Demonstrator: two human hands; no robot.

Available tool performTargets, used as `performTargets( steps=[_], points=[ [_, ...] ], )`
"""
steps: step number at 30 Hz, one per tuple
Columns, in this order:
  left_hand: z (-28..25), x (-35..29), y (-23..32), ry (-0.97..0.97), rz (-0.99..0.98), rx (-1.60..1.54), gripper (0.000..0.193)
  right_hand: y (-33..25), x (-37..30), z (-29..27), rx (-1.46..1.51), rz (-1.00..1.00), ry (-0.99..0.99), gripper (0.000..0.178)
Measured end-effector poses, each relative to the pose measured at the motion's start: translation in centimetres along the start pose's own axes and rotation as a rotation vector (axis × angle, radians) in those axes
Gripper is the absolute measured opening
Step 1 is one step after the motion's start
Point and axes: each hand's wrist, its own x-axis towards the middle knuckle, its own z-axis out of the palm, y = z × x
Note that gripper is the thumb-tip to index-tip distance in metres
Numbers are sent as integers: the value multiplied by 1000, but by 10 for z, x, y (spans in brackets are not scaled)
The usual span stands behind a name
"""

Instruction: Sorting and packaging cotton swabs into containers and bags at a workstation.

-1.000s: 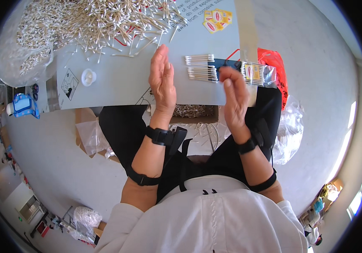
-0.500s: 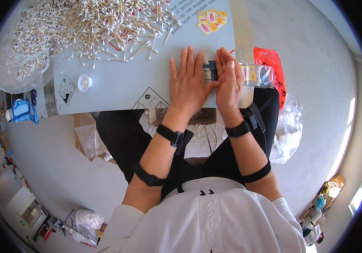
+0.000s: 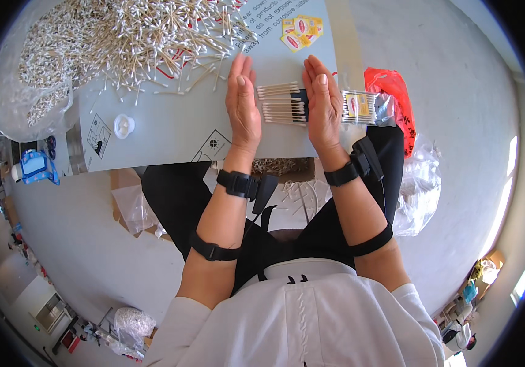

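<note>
My left hand (image 3: pixel 243 113) stands on its edge over the grey table, fingers stretched out and holding nothing. Facing it, my right hand (image 3: pixel 323 110) is upright too, its fingers straight. Between the palms lies a row of cotton swabs (image 3: pixel 282 112), side by side, their right ends over a dark strip (image 3: pixel 301 98) partly hidden by my right hand. The left palm is apart from the swab tips. Just right of my right hand, a clear packet of cotton swabs (image 3: pixel 367 109) with a yellow label sits at the table's right edge.
A big heap of loose cotton swabs (image 3: pixel 152 37) covers the far left, beside a clear plastic bag (image 3: pixel 5 104) of more. Yellow cards (image 3: pixel 302 27) lie at the back. A small white round lid-like piece (image 3: pixel 124 126) is at left. A red bag (image 3: pixel 397 92) hangs past the right edge.
My left hand has moved left, off the swabs, and turned from palm-down onto its edge. The right hand has shifted slightly left. The row of swabs now shows.
</note>
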Motion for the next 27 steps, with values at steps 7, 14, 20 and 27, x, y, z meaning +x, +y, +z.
performTargets(
  steps=[7, 14, 20, 27],
  points=[
    [7, -3, -3, 3, -30, -83, 70, 2, -14, 6, -80, 0, -11, 51],
    [5, -6, 0, 56, -1, -53, 60, 11, -17, 8, -7, -31, 102, 47],
    [-42, 14, 16, 320, 214, 1186, 28, 0, -10, -15, -44, -24, 107, 40],
    [-39, 40, 20, 221, -75, 1569, 21, 2, -9, -16, 1, 19, 85, 33]
  ],
)
